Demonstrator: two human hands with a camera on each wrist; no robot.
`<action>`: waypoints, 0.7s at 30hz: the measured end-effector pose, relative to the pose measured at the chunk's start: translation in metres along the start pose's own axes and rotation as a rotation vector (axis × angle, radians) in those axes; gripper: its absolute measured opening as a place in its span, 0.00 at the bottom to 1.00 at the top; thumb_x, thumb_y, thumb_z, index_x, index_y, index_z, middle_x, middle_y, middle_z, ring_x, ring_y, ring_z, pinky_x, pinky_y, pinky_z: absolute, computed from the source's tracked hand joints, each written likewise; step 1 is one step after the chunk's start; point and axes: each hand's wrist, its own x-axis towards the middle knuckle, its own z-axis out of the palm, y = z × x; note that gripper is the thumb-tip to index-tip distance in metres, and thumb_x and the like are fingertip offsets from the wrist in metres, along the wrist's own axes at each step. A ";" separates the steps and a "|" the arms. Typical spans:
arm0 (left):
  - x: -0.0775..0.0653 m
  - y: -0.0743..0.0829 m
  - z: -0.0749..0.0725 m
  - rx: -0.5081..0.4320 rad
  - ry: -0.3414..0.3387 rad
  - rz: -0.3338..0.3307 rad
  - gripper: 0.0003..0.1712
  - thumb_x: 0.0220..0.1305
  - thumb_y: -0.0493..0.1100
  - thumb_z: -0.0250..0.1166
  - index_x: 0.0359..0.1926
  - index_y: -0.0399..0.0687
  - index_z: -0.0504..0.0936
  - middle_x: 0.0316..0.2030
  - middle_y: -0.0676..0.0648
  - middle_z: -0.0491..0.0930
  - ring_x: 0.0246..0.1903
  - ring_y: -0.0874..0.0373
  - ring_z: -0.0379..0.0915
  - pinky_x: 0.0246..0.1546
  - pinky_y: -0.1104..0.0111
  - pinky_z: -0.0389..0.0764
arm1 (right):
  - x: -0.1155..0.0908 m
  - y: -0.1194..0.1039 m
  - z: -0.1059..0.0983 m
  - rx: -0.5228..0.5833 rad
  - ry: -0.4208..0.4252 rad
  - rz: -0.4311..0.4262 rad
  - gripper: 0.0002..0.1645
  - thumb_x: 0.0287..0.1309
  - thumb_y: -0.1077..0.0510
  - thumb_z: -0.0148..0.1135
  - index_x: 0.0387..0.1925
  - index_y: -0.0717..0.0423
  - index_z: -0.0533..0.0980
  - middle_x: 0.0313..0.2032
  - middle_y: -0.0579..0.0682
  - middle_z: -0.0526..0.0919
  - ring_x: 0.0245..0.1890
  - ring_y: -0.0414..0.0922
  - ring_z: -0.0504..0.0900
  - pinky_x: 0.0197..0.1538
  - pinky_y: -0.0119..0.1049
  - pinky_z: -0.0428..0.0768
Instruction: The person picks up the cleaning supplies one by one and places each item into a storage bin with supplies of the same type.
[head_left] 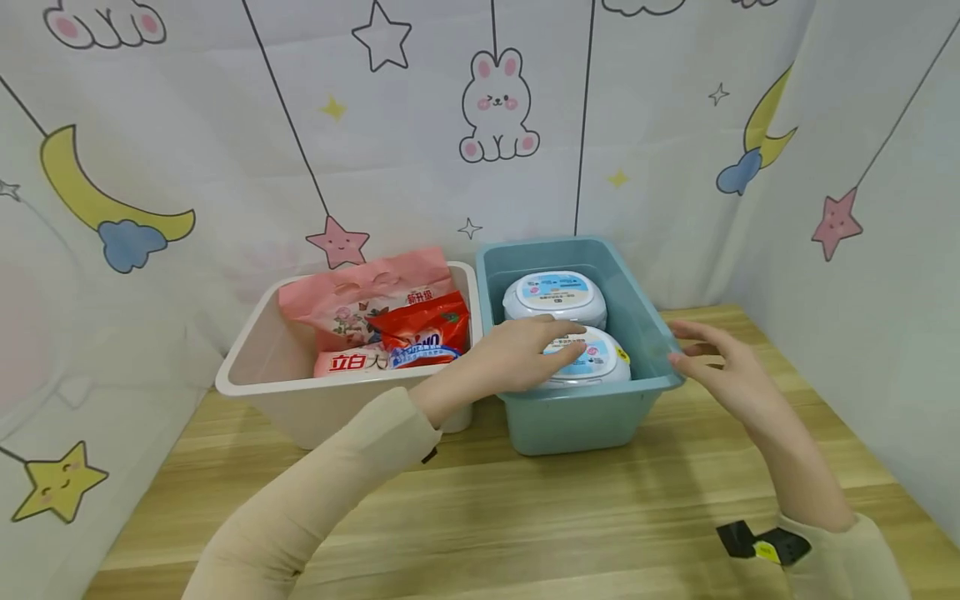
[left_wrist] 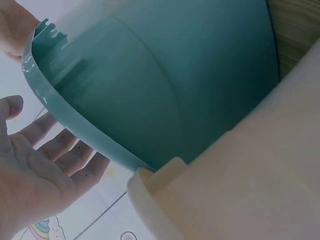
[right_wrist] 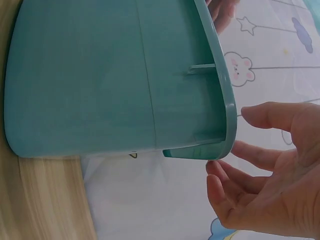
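Note:
A teal plastic bin [head_left: 577, 421] holds two white oval tubs with blue printed lids, a rear tub [head_left: 557, 292] and a front tub [head_left: 602, 357]. Over the bin's near left side reaches my left hand [head_left: 528, 352], its fingers extended and hiding part of the front tub's lid. Whether it touches that lid cannot be made out. My right hand [head_left: 716, 367] is at the bin's front right corner, fingers loosely bent about the rim. In the right wrist view, a small gap separates the thumb [right_wrist: 265, 116] from the rim [right_wrist: 230, 120], with fingertips close under the corner.
Left of the teal bin, against it, stands a cream bin [head_left: 300, 385] with a pink bag [head_left: 345, 312], a red bag [head_left: 427, 325] and a white-and-pink package [head_left: 348, 362]. Both stand on a wood-grain table [head_left: 450, 517] before a patterned curtain [head_left: 420, 125].

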 end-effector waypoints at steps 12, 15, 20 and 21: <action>-0.021 -0.006 -0.005 -0.083 0.157 -0.116 0.27 0.70 0.61 0.48 0.67 0.66 0.69 0.67 0.51 0.69 0.67 0.52 0.65 0.63 0.49 0.70 | 0.003 -0.015 0.003 -0.114 0.078 -0.105 0.32 0.68 0.50 0.54 0.68 0.56 0.64 0.63 0.64 0.66 0.57 0.59 0.68 0.53 0.48 0.71; -0.027 -0.007 -0.005 -0.110 0.183 -0.132 0.26 0.70 0.60 0.49 0.67 0.66 0.69 0.67 0.51 0.69 0.66 0.51 0.66 0.63 0.49 0.70 | 0.002 -0.019 0.005 -0.143 0.106 -0.141 0.31 0.67 0.51 0.55 0.67 0.59 0.65 0.63 0.66 0.65 0.57 0.62 0.68 0.54 0.59 0.69; -0.039 -0.009 -0.004 -0.107 0.239 -0.118 0.26 0.71 0.59 0.49 0.67 0.63 0.69 0.63 0.50 0.73 0.60 0.53 0.71 0.59 0.53 0.74 | 0.001 -0.026 0.008 -0.216 0.139 -0.186 0.30 0.66 0.54 0.57 0.64 0.62 0.67 0.63 0.67 0.64 0.58 0.64 0.67 0.55 0.64 0.66; -0.041 -0.009 -0.004 -0.099 0.253 -0.113 0.26 0.71 0.59 0.49 0.66 0.62 0.69 0.62 0.50 0.73 0.59 0.53 0.71 0.58 0.54 0.75 | 0.000 -0.028 0.009 -0.229 0.142 -0.193 0.30 0.65 0.54 0.58 0.64 0.62 0.67 0.63 0.67 0.64 0.59 0.65 0.66 0.55 0.66 0.65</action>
